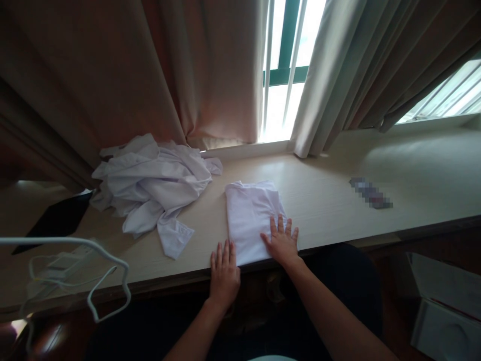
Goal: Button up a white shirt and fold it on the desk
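A folded white cloth [250, 220] lies flat on the light wooden desk [319, 185], reaching its front edge. My right hand [281, 240] rests on the cloth's lower right part, fingers spread and pointing away from me. At the cloth's lower left corner, my left hand [225, 271] lies over the desk's front edge, its fingers stretched out and the fingertips beside or touching the cloth's side. Neither hand grips anything. To the left is a loose, crumpled heap of white cloth [158, 180], with one piece hanging toward the front.
A dark flat object [60, 215] lies at the far left, near a white power strip [69, 263] and a white cable [108, 253]. A small blurred item [371, 193] is on the right. Curtains [225, 75] hang along the desk's back edge. Boxes [447, 326] stand low at right.
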`<action>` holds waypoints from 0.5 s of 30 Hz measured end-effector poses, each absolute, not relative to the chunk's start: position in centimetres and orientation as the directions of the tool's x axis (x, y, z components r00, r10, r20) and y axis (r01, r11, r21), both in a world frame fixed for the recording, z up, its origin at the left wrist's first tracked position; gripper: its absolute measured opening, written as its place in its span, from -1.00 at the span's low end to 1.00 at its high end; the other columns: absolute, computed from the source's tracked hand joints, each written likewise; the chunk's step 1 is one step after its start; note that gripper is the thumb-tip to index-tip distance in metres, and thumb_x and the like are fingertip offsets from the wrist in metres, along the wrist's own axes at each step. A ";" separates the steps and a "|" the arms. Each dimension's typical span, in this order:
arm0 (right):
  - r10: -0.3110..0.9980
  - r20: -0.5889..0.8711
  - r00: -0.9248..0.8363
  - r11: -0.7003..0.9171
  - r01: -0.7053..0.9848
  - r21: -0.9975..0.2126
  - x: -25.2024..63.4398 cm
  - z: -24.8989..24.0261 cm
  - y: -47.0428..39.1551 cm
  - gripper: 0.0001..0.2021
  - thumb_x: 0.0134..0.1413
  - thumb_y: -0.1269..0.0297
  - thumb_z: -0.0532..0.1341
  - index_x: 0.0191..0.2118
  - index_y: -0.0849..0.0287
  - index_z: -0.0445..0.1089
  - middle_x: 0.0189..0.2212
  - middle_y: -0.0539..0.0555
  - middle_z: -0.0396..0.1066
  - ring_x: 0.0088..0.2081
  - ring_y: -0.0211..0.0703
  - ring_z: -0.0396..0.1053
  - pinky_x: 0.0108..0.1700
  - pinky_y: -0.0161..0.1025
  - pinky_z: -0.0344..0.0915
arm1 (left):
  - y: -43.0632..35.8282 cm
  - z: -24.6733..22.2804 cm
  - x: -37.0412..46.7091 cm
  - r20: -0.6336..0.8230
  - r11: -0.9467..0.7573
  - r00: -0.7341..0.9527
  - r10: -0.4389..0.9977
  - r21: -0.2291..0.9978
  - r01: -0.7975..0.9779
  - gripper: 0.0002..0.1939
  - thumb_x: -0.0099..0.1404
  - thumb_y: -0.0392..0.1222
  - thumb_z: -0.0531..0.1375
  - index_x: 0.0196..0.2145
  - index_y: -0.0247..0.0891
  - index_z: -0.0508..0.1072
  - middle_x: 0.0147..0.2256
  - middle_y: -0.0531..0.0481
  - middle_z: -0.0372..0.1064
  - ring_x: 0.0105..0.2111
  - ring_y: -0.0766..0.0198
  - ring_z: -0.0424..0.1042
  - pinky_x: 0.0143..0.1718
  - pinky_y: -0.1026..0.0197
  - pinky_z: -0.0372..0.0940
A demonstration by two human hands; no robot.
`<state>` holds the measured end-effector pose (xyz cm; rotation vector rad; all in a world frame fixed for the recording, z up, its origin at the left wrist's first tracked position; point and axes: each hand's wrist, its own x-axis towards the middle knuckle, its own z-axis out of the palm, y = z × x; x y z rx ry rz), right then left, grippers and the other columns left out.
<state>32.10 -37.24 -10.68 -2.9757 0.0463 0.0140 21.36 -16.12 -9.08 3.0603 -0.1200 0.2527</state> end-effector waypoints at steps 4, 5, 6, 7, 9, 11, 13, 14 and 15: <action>0.040 0.015 0.999 -0.986 0.042 -0.160 32.8 -9.3 -37.9 -0.16 0.26 -0.33 -0.24 0.48 0.07 -0.30 0.47 0.15 -0.40 0.43 0.39 -0.61 0.28 0.51 -0.48 | -15.7 -7.0 22.4 0.007 -0.991 0.999 -0.048 0.126 -0.049 -0.26 0.35 -0.06 0.03 0.42 -0.30 -0.02 0.40 -0.27 -0.12 0.40 -0.26 -0.13 0.28 -0.38 -0.01; 0.068 0.037 0.997 -0.985 0.073 -0.158 33.2 -8.8 -38.0 -0.18 0.27 -0.31 -0.24 0.48 0.05 -0.31 0.48 0.12 -0.40 0.43 0.37 -0.61 0.28 0.51 -0.48 | -15.9 -6.2 23.2 -0.017 -0.988 0.999 -0.049 0.146 -0.046 -0.22 0.36 0.06 0.03 0.42 -0.30 -0.04 0.40 -0.30 -0.13 0.39 -0.29 -0.12 0.24 -0.42 0.03; 0.097 0.062 0.993 -0.983 0.105 -0.152 33.6 -8.4 -38.1 -0.20 0.28 -0.30 -0.25 0.48 0.03 -0.31 0.48 0.09 -0.42 0.44 0.34 -0.62 0.29 0.49 -0.49 | -16.2 -5.5 24.1 -0.020 -0.985 0.998 -0.062 0.163 -0.058 -0.18 0.36 0.17 0.00 0.42 -0.28 -0.07 0.41 -0.31 -0.15 0.39 -0.29 -0.13 0.22 -0.43 0.05; 0.123 0.083 0.989 -0.980 0.134 -0.144 34.0 -8.1 -38.1 -0.22 0.29 -0.28 -0.24 0.47 0.02 -0.30 0.48 0.08 -0.44 0.44 0.31 -0.62 0.30 0.47 -0.49 | -16.6 -4.8 25.3 -0.006 -0.981 0.996 -0.086 0.175 -0.083 -0.15 0.36 0.26 -0.03 0.43 -0.27 -0.08 0.41 -0.31 -0.19 0.40 -0.27 -0.16 0.22 -0.42 0.05; 0.161 0.100 0.982 -0.977 0.174 -0.126 35.0 -7.9 -38.1 -0.22 0.30 -0.27 -0.20 0.47 0.06 -0.27 0.48 0.11 -0.48 0.45 0.26 -0.60 0.33 0.40 -0.48 | -17.6 -4.2 27.8 0.041 -0.975 0.993 -0.109 0.190 -0.115 -0.15 0.37 0.31 -0.09 0.42 -0.28 -0.05 0.42 -0.31 -0.23 0.42 -0.22 -0.22 0.25 -0.37 0.03; 0.180 0.078 0.981 -0.975 0.188 -0.116 35.7 -8.2 -38.2 -0.19 0.30 -0.26 -0.16 0.47 0.14 -0.26 0.47 0.20 -0.48 0.46 0.24 -0.55 0.36 0.33 -0.44 | -18.6 -4.6 30.2 0.076 -0.971 0.991 -0.112 0.202 -0.125 -0.19 0.41 0.23 -0.11 0.41 -0.36 -0.05 0.43 -0.32 -0.28 0.43 -0.14 -0.27 0.31 -0.28 -0.02; 0.185 0.046 0.982 -0.975 0.189 -0.115 36.1 -8.9 -38.5 -0.16 0.30 -0.26 -0.14 0.47 0.21 -0.26 0.46 0.27 -0.46 0.46 0.21 -0.50 0.38 0.27 -0.38 | -19.4 -5.8 31.7 0.083 -0.972 0.992 -0.095 0.207 -0.111 -0.20 0.42 0.18 -0.07 0.41 -0.42 -0.05 0.43 -0.33 -0.31 0.44 -0.11 -0.32 0.36 -0.23 -0.09; 0.183 0.039 0.982 -0.976 0.187 -0.114 36.2 -9.3 -38.7 -0.15 0.29 -0.26 -0.14 0.47 0.24 -0.27 0.46 0.29 -0.45 0.46 0.20 -0.49 0.38 0.24 -0.36 | -19.6 -6.5 32.2 0.086 -0.972 0.992 -0.092 0.209 -0.108 -0.19 0.41 0.17 -0.04 0.40 -0.44 -0.05 0.43 -0.34 -0.30 0.44 -0.10 -0.33 0.37 -0.21 -0.12; 0.179 0.039 0.983 -0.977 0.183 -0.112 36.2 -9.7 -38.9 -0.14 0.29 -0.26 -0.14 0.47 0.26 -0.27 0.46 0.30 -0.45 0.46 0.20 -0.49 0.39 0.23 -0.34 | -19.7 -7.3 32.4 0.093 -0.971 0.991 -0.096 0.211 -0.114 -0.18 0.40 0.17 -0.02 0.40 -0.45 -0.05 0.43 -0.34 -0.28 0.44 -0.10 -0.33 0.38 -0.21 -0.14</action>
